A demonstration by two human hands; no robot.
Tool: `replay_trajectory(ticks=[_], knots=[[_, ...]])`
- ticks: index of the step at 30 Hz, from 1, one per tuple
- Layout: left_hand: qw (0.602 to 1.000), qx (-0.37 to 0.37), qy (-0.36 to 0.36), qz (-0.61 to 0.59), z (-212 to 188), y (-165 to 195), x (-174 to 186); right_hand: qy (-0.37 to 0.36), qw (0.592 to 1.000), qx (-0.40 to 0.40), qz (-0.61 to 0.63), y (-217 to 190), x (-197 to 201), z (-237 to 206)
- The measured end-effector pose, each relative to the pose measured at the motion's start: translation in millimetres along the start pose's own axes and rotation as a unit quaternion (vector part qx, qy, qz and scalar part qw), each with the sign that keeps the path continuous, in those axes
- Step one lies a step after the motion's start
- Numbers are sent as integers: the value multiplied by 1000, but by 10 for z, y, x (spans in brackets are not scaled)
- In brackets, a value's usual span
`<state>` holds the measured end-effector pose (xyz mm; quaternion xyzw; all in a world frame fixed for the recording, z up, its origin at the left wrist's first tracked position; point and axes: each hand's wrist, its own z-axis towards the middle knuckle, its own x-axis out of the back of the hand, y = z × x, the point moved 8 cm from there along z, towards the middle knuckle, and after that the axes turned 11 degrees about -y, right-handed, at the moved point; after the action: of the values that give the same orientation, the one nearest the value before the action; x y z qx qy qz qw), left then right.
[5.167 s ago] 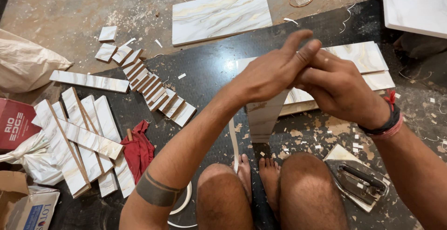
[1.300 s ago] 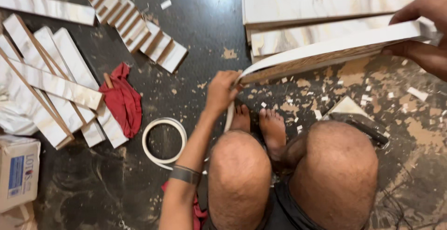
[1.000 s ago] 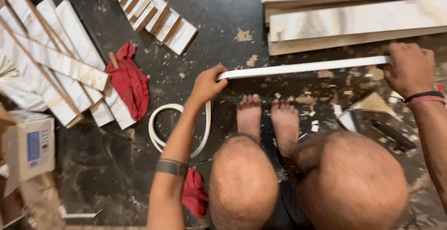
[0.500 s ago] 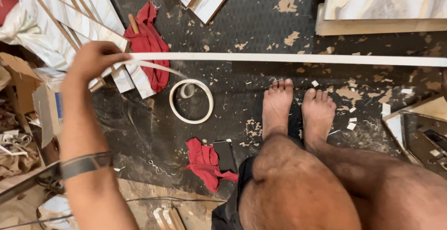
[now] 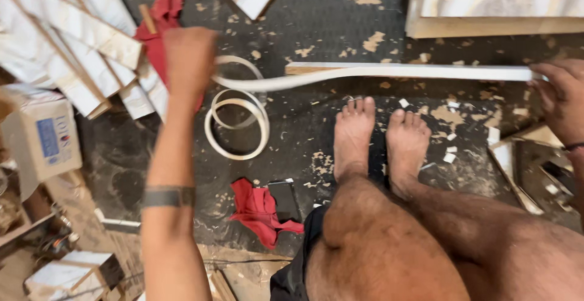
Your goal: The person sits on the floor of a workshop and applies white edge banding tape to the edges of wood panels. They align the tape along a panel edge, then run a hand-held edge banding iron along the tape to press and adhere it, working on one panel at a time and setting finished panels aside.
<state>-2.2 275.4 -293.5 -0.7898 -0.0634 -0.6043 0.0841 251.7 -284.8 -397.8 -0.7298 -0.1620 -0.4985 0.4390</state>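
My left hand [image 5: 188, 57] is closed on a white edge-band strip [image 5: 267, 83] and holds it out to the left, above a coiled roll of the same band [image 5: 237, 124] on the dark floor. The strip runs right onto the edge of a long narrow board [image 5: 413, 71] standing on its edge. My right hand [image 5: 563, 97] grips the board's right end. My bare feet [image 5: 377, 133] rest just below the board.
Marble-patterned strips [image 5: 79, 45] lie stacked at upper left beside a red cloth [image 5: 161, 27]. A cardboard box [image 5: 42, 136] sits at left. Another red cloth [image 5: 258, 206] and a dark phone [image 5: 285, 199] lie by my knee. Large panels [image 5: 499, 3] sit at top right; a tool [image 5: 547, 176] at right.
The panel was turned from tilted to standing on edge on the floor. My left hand moved far left, pulling the white strip off along the edge; it now bends loose near the coil.
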Motion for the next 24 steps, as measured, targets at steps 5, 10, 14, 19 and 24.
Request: replay_trajectory(ticks=[5, 10, 14, 19, 24], knots=[[959, -206, -42, -188, 499, 2004, -247, -25, 994, -5, -108, -593, 346, 215], [904, -294, 176, -254, 759, 3416, 53, -19, 993, -33, -116, -801, 498, 307], [905, -310, 114, -267, 1045, 3843, -45, -23, 993, -39, -111, -790, 484, 309], [911, -291, 60, -287, 1136, 3819, -292, 24, 992, -48, -112, -753, 606, 212], [888, -223, 68, -396, 1167, 3631, -389, 8, 983, -180, -20, -275, 653, -539]])
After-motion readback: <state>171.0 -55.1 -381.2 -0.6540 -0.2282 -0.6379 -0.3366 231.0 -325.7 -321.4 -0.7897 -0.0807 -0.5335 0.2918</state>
